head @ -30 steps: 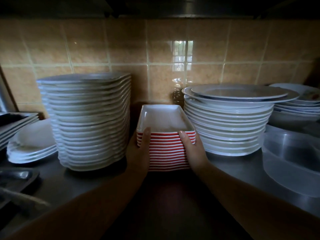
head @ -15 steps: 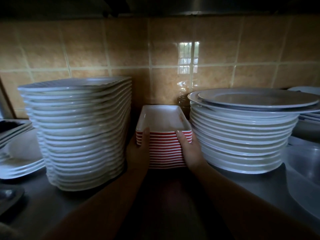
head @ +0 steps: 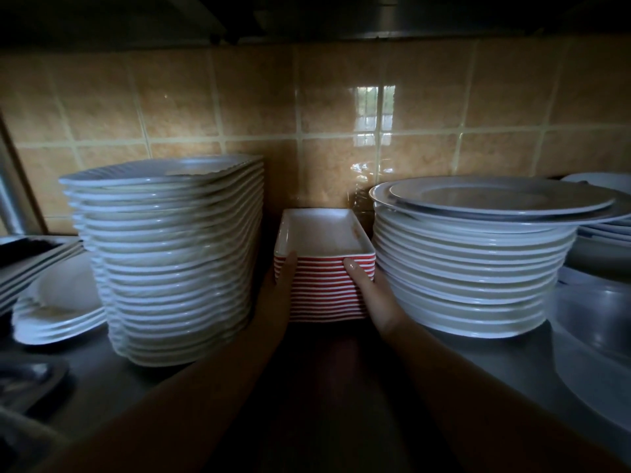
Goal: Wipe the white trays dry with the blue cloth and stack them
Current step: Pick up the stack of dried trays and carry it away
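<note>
Now I see the stack of white rectangular trays with red outer sides (head: pixel 324 268) upright on the steel desk (head: pixel 478 363), long axis running away toward the tiled wall (head: pixel 307 131). My left hand (head: pixel 278 295) and right hand (head: pixel 372 295) clamp its near corners. Since a second ago, the stack sits unmoved; only my view has closed in.

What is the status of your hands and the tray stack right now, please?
Both hands, left and right, grip the tray stack by its sides. Stack sits on shelf. Tall plate stacks close on left and right. No cloth seen.
</note>
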